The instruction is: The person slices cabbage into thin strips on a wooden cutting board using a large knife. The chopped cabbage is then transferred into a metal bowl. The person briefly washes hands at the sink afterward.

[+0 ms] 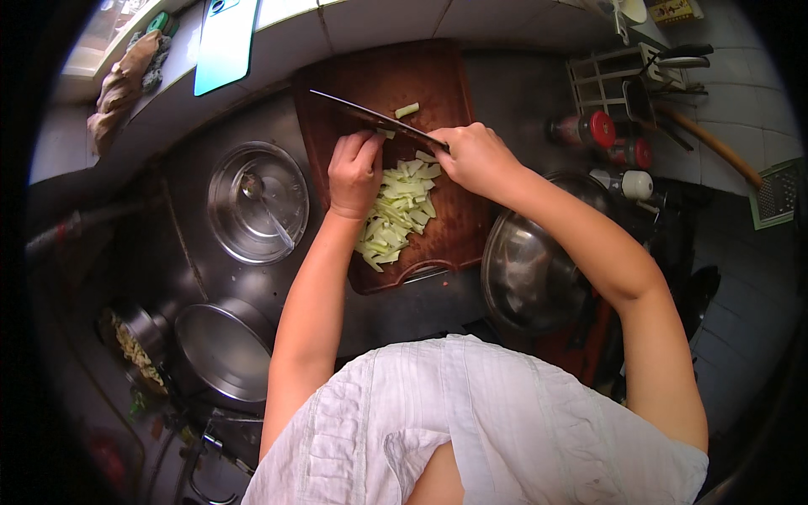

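My right hand (475, 154) is closed on the handle of a kitchen knife (379, 116), whose long blade points up and left across a reddish-brown wooden cutting board (457, 233). Just below the blade, my left hand (356, 170) rests on the board with curled fingertips at a small pale green vegetable piece (387, 134); whether it grips the piece is hard to see. A heap of sliced pale green vegetable (401, 205) lies between and below my hands. One separate pale green piece (407, 110) lies beyond the blade.
A glass bowl with a spoon (259, 202) stands left of the board, a metal pot (224, 350) lower left. At right are a large metal lid (530, 271), red-capped jars (600, 129), a rack (600, 79) and a grater (778, 192). A phone (226, 47) lies on the ledge.
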Available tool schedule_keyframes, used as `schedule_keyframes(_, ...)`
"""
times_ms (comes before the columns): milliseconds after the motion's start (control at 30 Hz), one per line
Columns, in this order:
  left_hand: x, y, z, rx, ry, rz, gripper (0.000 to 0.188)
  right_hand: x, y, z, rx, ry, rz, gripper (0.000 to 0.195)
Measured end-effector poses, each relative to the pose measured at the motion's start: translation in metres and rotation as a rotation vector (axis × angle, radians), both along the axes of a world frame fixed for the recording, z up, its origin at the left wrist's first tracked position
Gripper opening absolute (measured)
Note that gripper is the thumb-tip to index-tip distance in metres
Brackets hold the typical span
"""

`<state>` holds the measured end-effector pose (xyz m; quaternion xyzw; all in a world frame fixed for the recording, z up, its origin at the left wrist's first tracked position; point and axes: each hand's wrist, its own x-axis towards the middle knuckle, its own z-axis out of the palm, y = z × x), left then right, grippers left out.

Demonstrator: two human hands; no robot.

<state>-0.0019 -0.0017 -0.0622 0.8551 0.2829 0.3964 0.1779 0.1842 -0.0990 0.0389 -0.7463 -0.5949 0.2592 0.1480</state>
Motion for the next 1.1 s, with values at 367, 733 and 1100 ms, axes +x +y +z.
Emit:
schedule_keyframes(367, -0.001, 0.001, -0.006, 0.027, -0.017, 0.014, 0.025, 0.001, -0.011, 0.027, -0.164, -0.132, 0.076, 0.026)
schedule_keyframes(733, 0.000, 0.001, -0.003, 0.028, -0.013, 0.013, 0.022, -0.011, -0.003, -0.013, -0.038, -0.089, -0.004, 0.022)
schedule_keyframes(1100, 0.002, 0.002, -0.001, 0.018, -0.033, 0.034, 0.017, -0.003, -0.017, 0.022, -0.135, -0.032, -0.006, 0.025)
